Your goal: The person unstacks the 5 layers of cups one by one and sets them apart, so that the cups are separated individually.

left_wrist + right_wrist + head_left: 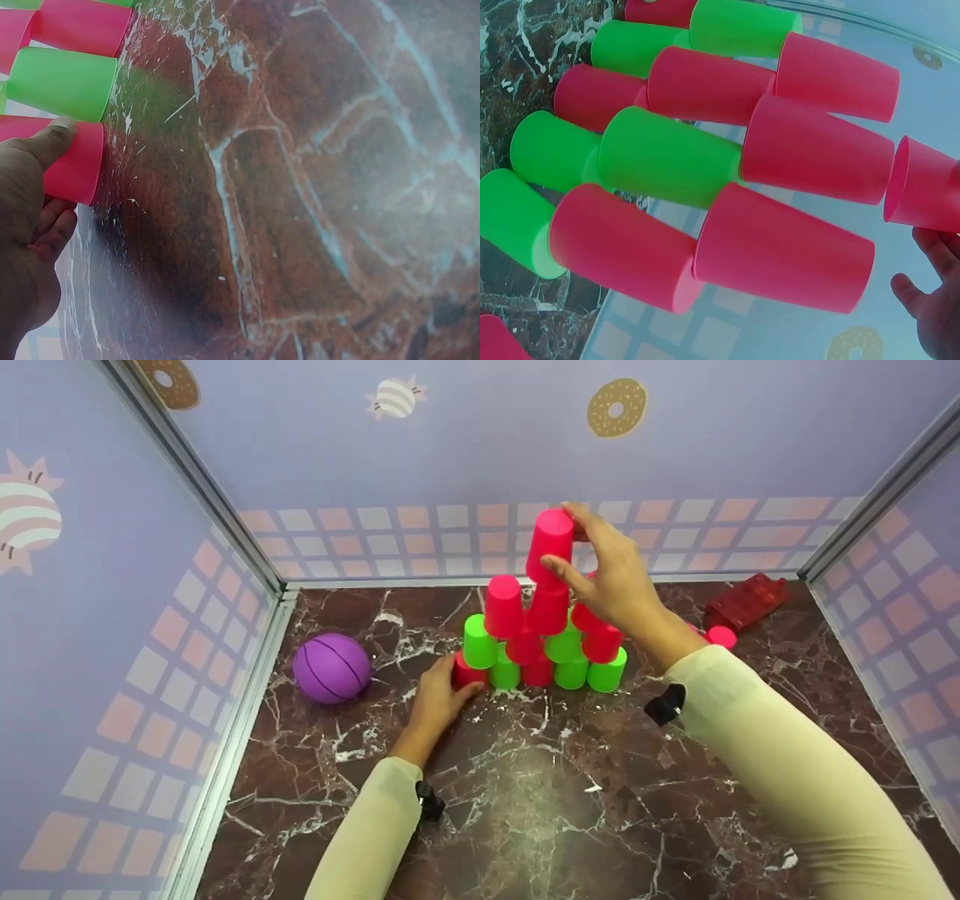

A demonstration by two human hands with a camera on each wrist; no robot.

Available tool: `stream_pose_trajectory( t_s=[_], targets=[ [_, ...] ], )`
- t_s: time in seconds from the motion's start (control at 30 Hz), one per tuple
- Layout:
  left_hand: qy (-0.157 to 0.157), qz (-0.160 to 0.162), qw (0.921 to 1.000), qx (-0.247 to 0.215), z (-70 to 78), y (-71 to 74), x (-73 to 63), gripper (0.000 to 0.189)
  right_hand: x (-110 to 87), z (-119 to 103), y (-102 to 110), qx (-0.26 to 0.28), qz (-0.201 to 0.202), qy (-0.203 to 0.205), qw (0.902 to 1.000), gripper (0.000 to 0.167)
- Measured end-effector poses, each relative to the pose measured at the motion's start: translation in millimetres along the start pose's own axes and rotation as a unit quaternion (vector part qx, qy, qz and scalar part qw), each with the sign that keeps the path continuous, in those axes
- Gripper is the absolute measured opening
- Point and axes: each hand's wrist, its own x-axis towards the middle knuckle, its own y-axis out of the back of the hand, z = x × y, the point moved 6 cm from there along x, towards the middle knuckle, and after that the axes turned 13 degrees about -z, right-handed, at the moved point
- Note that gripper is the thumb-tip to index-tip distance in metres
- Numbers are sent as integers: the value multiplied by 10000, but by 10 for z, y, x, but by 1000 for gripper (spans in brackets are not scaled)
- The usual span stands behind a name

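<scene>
A: What does the right hand (622, 574) have?

B: A red cup (550, 544), mouth down, pinched between thumb and fingers above the stack (525, 647). I can't tell whether it touches the 3-cup row (817, 150) beneath.

A: And the left hand (435, 697)?

B: Low at the stack's near-left corner, gripping the end cup (81, 165), thumb on this side, fingers round the other. I'd judge it's bracing the row, since a slip there could shift everything above.

A: Why are the cups upside down?

B: Probably because the flat bases make ledges. Between the hands, rows of 5, 4 and 3 climb, each upper cup straddling 2 below.

A: The purple ball (331, 668)?

B: Left of the left hand, well apart, so unlikely to bump the stack.
</scene>
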Motion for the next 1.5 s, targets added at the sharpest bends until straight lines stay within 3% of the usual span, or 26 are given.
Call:
stream_pose_trajectory(
  t_s=[0.33,0.47,0.9,1.07,1.5],
  targets=[
    [30,-154,9998,-87,-112,-51,23,87,-83,149,184,-80,191,-220,9995,73],
    [-66,-123,9998,-123,-115,-54,26,88,-126,232,266,-83,245,-356,9990,72],
    [33,-153,9998,-125,-109,-51,25,83,-269,530,492,-217,445,-791,9956,68],
    [-88,-96,9999,-104,-91,-43,14,85,-358,660,629,-233,588,-1023,9927,68],
    [76,-136,9999,-20,-71,-30,24,79,-696,1037,803,-450,773,-1325,9871,66]
  ],
)
